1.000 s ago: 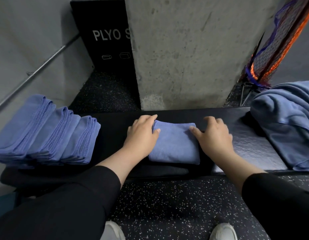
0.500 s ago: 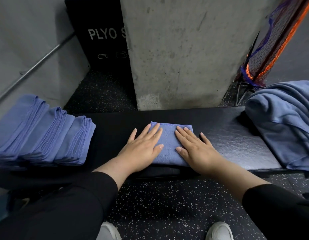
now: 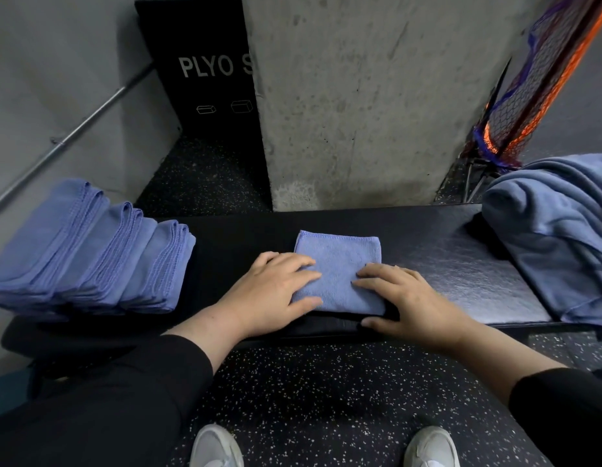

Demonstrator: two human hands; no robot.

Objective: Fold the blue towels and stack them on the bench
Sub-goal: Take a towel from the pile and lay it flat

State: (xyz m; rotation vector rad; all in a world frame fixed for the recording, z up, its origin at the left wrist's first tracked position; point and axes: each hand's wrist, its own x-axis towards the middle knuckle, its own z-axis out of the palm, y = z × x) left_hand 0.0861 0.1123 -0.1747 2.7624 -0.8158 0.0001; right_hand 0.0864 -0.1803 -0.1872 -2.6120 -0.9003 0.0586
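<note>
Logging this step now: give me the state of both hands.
Left hand: open, fingers resting flat on the folded blue towel.
Right hand: open, fingers pressing the same towel's near right corner.

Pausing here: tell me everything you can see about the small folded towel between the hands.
The folded towel is a small blue, roughly square pad of nubby, terry-like cloth with a stitched hem along its far edge. It lies flat on the black padded bench, near the front edge and about midway along it. The left hand rests on its left side and the right hand on its near right corner, the right thumb over the bench's front edge. It sits apart from the other towels at both ends.
</note>
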